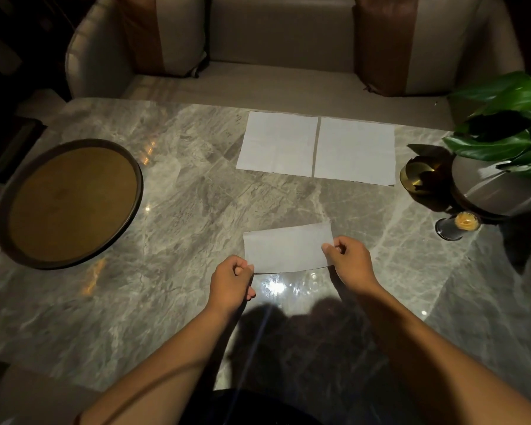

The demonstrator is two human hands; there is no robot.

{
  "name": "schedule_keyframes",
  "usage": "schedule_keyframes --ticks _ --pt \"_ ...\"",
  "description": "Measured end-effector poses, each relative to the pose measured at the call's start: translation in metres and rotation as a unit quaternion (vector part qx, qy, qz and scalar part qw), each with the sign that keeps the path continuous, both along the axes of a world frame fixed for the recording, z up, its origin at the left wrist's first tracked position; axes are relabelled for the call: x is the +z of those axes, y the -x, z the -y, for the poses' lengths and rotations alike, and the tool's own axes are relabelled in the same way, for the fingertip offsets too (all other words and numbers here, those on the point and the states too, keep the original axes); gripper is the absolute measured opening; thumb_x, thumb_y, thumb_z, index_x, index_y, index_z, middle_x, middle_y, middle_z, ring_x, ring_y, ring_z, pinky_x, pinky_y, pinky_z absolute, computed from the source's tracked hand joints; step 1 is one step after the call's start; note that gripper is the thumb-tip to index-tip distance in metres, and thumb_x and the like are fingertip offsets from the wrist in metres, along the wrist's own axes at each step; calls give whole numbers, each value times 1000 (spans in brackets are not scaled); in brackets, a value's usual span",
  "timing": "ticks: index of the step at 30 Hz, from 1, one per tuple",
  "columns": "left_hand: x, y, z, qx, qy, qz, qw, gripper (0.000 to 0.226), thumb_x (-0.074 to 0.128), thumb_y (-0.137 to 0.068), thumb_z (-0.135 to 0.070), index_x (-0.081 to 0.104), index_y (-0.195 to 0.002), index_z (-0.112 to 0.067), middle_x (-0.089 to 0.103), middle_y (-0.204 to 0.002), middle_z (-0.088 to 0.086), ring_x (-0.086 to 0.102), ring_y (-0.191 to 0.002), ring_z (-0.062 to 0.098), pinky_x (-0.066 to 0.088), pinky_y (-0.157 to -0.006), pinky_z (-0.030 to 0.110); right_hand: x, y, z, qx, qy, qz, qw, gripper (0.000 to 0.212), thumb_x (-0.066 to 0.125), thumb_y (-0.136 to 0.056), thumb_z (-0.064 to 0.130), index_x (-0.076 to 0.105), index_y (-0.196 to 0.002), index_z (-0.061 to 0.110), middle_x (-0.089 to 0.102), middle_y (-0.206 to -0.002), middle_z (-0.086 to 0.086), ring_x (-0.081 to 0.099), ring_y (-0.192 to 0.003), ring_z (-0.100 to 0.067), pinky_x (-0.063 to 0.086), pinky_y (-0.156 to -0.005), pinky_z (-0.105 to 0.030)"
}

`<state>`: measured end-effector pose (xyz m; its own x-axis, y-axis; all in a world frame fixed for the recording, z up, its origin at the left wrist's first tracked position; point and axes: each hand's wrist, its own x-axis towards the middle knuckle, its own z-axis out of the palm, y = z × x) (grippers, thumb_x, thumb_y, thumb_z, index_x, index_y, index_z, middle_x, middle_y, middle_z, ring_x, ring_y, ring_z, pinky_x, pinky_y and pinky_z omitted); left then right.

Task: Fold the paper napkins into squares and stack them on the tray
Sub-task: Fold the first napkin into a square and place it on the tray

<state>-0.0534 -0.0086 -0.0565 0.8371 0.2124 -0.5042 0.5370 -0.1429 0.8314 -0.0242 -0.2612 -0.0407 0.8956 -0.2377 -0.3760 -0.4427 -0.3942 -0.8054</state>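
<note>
Tray [10, 191] lies left; two napkins [278, 144] behind; a plant, seemingly potted [500, 142], right.

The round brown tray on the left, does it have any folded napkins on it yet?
No, the round brown tray shows only its bare golden-brown inside, and all three white paper napkins lie or are held elsewhere over the marble table.
</note>
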Motion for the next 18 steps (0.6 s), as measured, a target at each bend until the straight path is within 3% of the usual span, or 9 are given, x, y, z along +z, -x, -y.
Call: schedule_keyframes --ticks 6,11,14,18 --pt "1 -1 5 -9 -66 -17 998 23 61 -86 -27 54 -76 -8 56 -48 11 58 -40 27 45 -44 30 -4 1 3 -6 63 -25 998 28 64 -93 20 53 -75 3 52 -67 -4 45 -62 -16 42 -59 -31" --pt "2 -3 4 -22 -129 -20 991 34 62 -92 -28 50 -81 2 59 -47 12 62 -40 24 51 -55 33 -8 -1 4 7 106 -33 994 25 64 -93 26 54 -78 10 58 -71 -3 52 -65 -19 47 -63 -35" --pt "5 -7 2 -46 -178 -18 983 31 64 -91 -30 52 -82 -3 62 -56 8 62 -52 25 48 -59 34 -8 -1 4 6 108 -39 993 18 65 -92 28 53 -83 18 60 -76 -2 56 -68 -18 47 -63 -34" --pt "14 -17 -5 -105 -265 51 957 22 67 -90 -27 50 -86 -14 57 -68 -2 54 -62 14 38 -56 29 0 1 2 -16 133 9 991 14 63 -94 25 51 -90 21 58 -81 1 56 -71 -16 46 -63 -31"
